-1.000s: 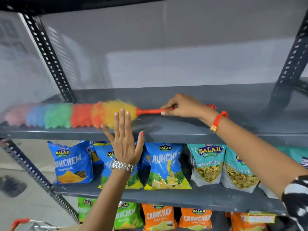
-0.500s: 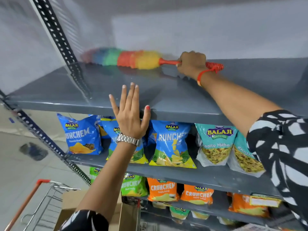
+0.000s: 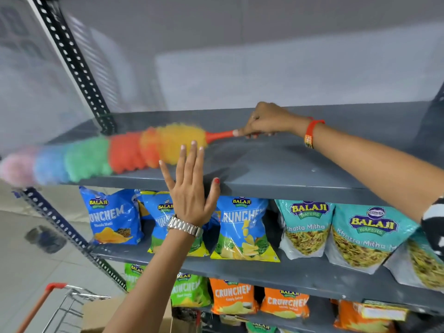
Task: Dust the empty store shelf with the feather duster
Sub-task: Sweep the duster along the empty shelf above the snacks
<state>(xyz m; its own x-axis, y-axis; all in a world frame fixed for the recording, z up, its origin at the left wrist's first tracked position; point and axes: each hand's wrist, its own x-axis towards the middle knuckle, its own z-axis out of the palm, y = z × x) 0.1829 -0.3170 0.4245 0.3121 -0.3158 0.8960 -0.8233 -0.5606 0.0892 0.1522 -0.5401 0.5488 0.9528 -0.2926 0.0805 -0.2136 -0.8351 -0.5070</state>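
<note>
The right hand [image 3: 266, 121] was clenched on the rigid orange handle of the light, soft rainbow feather duster [image 3: 125, 153], swept along the grey metal shelf's [image 3: 276, 164] front edge; the left hand [image 3: 189, 188] was held released.

Snack bags [image 3: 242, 227] on lower shelves, red-handled cart [image 3: 60, 306] below

So half a second ago the duster [image 3: 101, 157] is way at the back of the shelf [image 3: 276, 169], out past the right hand [image 3: 266, 121]. Now that hand is nearer the front edge, and the fluffy head lies slanted along the front, its pink tip blurry and hanging off the shelf's left end, just behind the left hand's [image 3: 189, 188] fingertips [image 3: 194, 147].
</note>
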